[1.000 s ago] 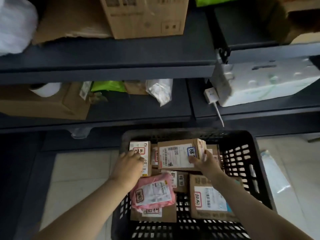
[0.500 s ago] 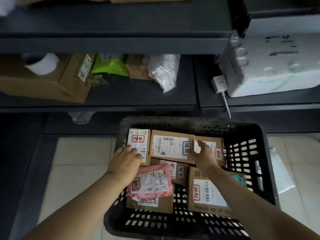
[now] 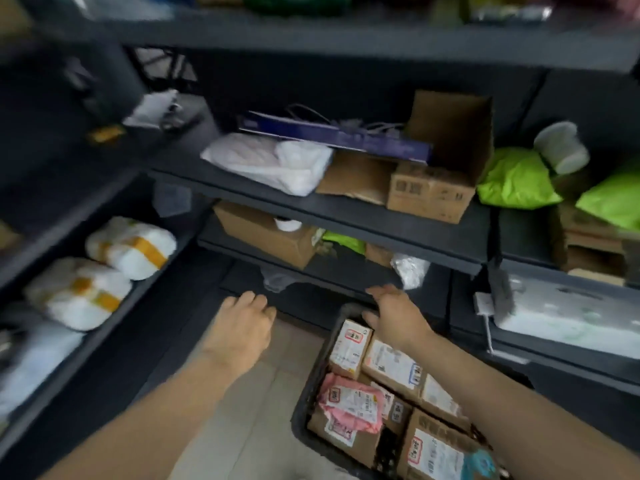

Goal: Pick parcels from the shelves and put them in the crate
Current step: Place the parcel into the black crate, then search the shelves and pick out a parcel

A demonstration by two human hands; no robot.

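Parcels (image 3: 391, 362) lie packed in the black crate (image 3: 304, 403) on the floor (image 3: 263, 393). My right hand (image 3: 394, 313) hovers over its far rim, left hand (image 3: 242, 327) beside it, fingers (image 3: 382, 293) relaxed, holding nothing.

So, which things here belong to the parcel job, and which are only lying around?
Job: crate; pink parcel inside it; white bundles, green bags and cardboard box on the shelves; left hand and right hand, both empty.

Lying about: plug; white roll; plastic tub.
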